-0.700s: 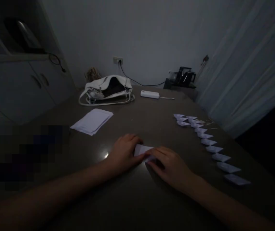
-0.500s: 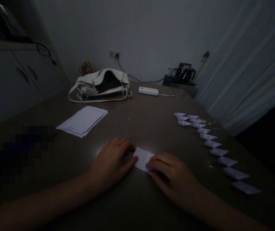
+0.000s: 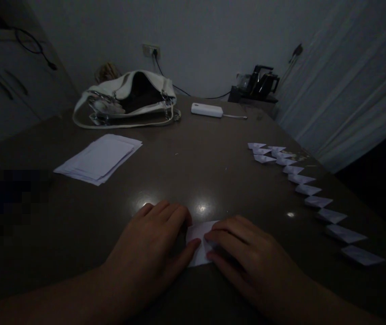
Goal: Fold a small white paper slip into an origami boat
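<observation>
A small folded white paper (image 3: 199,243) lies on the dark table (image 3: 193,180) near its front edge. My left hand (image 3: 152,253) lies flat over its left side, fingers stretched and thumb on the paper. My right hand (image 3: 250,257) presses its right side with the fingertips, fingers extended. Most of the paper is hidden under both hands.
A stack of white sheets (image 3: 98,158) lies at the left. A row of several folded paper pieces (image 3: 301,185) runs along the right edge. At the back are a white handbag (image 3: 125,97), a white power bank (image 3: 207,109) and a dark kettle (image 3: 264,83). A curtain (image 3: 355,81) hangs at the right.
The view has tilted down and my hands now sit lower in it. Both hands have closed in over the paper, covering more of it.
</observation>
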A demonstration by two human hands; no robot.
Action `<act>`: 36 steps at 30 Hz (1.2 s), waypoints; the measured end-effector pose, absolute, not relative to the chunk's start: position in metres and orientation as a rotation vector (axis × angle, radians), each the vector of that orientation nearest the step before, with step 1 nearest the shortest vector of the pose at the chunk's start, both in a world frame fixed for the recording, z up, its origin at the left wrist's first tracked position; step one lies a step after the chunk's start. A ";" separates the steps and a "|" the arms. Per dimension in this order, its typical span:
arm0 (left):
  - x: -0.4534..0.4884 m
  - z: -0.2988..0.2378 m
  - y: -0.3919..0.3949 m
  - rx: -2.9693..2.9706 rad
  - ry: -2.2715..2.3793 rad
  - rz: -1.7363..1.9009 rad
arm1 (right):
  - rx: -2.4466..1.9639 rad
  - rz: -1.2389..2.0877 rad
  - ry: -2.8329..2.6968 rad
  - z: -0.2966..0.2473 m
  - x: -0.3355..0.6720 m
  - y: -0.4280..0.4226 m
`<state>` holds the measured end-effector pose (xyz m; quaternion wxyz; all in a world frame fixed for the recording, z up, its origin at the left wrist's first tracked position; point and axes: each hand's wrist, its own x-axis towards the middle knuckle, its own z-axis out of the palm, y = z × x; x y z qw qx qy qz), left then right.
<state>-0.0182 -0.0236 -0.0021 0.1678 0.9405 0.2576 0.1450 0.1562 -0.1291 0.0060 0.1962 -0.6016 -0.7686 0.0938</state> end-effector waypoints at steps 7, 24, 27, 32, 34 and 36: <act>-0.020 -0.004 -0.022 2.667 0.671 0.496 | -1.734 0.131 -2.150 0.006 0.153 -0.132; -0.020 0.004 -0.026 2.788 0.302 0.497 | -1.834 0.079 -2.115 0.008 0.154 -0.130; -0.020 0.003 -0.026 2.782 0.291 0.486 | -1.836 0.081 -2.110 0.009 0.154 -0.130; -0.020 0.002 -0.027 2.741 0.261 0.555 | -1.853 0.116 -2.119 0.011 0.154 -0.130; -0.020 0.001 -0.027 2.730 0.253 0.562 | -1.858 0.132 -2.120 0.012 0.154 -0.130; -0.021 0.001 -0.027 2.729 0.241 0.557 | -1.861 0.148 -2.121 0.012 0.154 -0.130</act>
